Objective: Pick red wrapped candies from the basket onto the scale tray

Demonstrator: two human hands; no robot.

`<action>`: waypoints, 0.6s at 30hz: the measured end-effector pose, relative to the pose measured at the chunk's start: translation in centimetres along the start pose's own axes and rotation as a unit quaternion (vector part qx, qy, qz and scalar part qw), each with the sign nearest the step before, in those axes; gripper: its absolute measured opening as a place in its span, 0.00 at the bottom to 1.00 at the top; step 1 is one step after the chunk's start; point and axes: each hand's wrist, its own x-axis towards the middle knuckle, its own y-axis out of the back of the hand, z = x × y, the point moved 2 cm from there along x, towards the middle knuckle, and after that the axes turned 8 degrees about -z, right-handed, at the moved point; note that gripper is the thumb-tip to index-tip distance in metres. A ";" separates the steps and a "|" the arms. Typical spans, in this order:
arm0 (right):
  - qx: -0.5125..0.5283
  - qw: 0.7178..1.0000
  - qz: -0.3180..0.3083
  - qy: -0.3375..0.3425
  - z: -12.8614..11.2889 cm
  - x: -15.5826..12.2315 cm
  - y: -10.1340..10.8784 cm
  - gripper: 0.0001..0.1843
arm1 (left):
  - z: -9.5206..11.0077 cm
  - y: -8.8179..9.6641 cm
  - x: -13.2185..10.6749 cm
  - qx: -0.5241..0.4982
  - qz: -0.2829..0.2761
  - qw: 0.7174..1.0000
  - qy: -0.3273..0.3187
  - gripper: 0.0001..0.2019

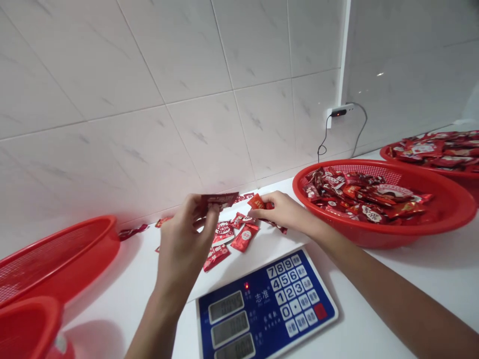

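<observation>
Pinched in my left hand (187, 232) is a dark red wrapped candy (220, 199), raised above the left part of a digital scale (267, 304). My right hand (279, 209) has its fingers closed on an orange-red wrapped candy (256, 202) over the far right side of the scale's white pan (239, 264). Between both hands, several red candy packets lie on the pan, among them a shiny red packet (245, 237) and one with white lettering (223, 233). The scale's blue panel with keypad and displays faces me.
A red basket full of wrapped candies (374, 227) stands to the right, another filled basket (445, 172) behind it. Two red baskets (93, 264) are at the left. Loose packets (132, 231) lie near the tiled wall (209, 124). A power strip (340, 112) with cables hangs there.
</observation>
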 end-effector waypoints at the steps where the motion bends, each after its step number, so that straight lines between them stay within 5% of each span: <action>1: 0.028 1.000 0.004 0.005 -0.1 0.0 0.1 0.18 | -0.1 -0.1 0.0 0.011 -0.015 1.000 0.000 0.04; 3: 0.141 0.990 0.010 0.011 -0.4 0.0 0.4 0.19 | -0.4 -0.4 0.1 0.028 -0.038 0.999 -0.010 0.03; 7: 0.390 0.921 0.010 -0.016 -1.1 -0.1 0.6 0.20 | -1.5 -1.2 0.4 0.115 -0.082 0.989 -0.039 0.03; 13: 0.483 0.873 0.045 -0.039 -1.2 -0.1 0.8 0.16 | -1.0 -1.0 0.1 0.147 -0.189 0.970 -0.039 0.09; 18: 0.502 0.864 0.026 -0.017 -2.2 -0.3 1.1 0.16 | 2.5 2.1 -0.9 0.065 -0.082 0.994 -0.025 0.13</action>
